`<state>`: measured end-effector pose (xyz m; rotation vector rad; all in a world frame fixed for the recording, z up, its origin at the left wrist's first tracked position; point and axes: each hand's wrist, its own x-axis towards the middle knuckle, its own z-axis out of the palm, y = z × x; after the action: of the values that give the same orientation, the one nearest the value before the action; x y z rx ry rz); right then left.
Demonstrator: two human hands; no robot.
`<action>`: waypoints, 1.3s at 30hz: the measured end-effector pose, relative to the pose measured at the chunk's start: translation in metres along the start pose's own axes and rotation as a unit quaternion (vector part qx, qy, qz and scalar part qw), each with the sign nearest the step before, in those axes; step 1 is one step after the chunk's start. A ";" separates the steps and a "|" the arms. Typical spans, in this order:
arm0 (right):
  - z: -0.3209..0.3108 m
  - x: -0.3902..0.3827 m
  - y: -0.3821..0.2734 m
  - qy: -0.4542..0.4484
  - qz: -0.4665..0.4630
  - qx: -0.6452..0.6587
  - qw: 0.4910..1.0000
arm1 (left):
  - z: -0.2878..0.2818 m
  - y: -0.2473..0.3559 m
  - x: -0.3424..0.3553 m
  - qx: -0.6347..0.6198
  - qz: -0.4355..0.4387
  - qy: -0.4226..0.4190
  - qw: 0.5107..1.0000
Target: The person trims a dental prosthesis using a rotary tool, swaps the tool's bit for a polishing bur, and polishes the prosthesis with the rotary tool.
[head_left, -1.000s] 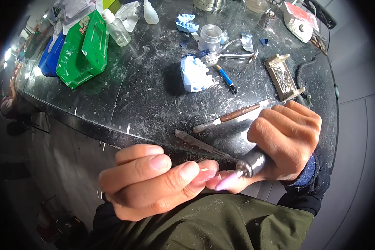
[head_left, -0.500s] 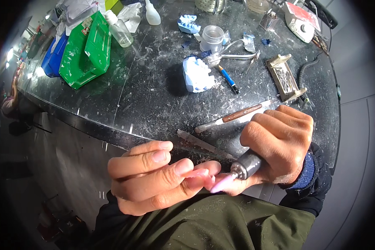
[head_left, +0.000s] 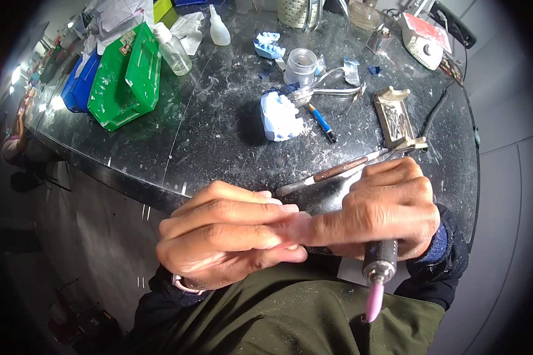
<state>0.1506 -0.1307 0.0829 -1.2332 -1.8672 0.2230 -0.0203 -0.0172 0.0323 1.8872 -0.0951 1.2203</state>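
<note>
Above my lap, my left hand (head_left: 225, 236) is closed with its fingertips pinched together on a small pink piece, which the fingers almost wholly cover. My right hand (head_left: 385, 207) grips a dark rotary handpiece (head_left: 381, 260) under its palm. The pink pointed grinding bit (head_left: 374, 303) of the handpiece points down at the green apron (head_left: 266, 316), away from the left hand. My right index finger reaches across to the left fingertips and is smeared by motion. Just beyond the hands, a wax knife (head_left: 343, 168) with a brown handle lies on the bench.
On the dark, dust-strewn bench (head_left: 213, 148) stand a pale blue dental model (head_left: 280, 116), a clear jar (head_left: 301, 66) and a blue pen (head_left: 322, 122). A tool rest (head_left: 395, 121) lies at the right. Green (head_left: 127, 89) and blue (head_left: 77, 83) bins stand at the left.
The handpiece has swung away from the pink piece, its bit now pointing downward. My right index finger has come over to the left fingertips. The left fingers have closed over the piece.
</note>
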 end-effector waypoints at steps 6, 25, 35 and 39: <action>-0.003 -0.001 0.005 0.017 0.037 0.055 0.998 | -0.004 0.008 0.001 -0.029 -0.084 -0.013 0.996; 0.001 -0.010 0.020 -0.094 -0.026 -0.069 0.993 | 0.001 0.003 0.002 -0.225 -0.132 -0.086 0.961; 0.004 -0.009 0.019 -0.062 -0.038 -0.088 0.994 | 0.000 0.003 0.004 -0.225 -0.127 -0.114 0.959; -0.002 -0.007 0.017 -0.084 -0.054 -0.093 0.991 | 0.000 0.000 0.001 -0.224 -0.119 -0.111 0.961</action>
<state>0.1643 -0.1285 0.0708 -1.2648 -2.1340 0.0976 -0.0194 -0.0168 0.0330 1.5732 -0.2388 0.7454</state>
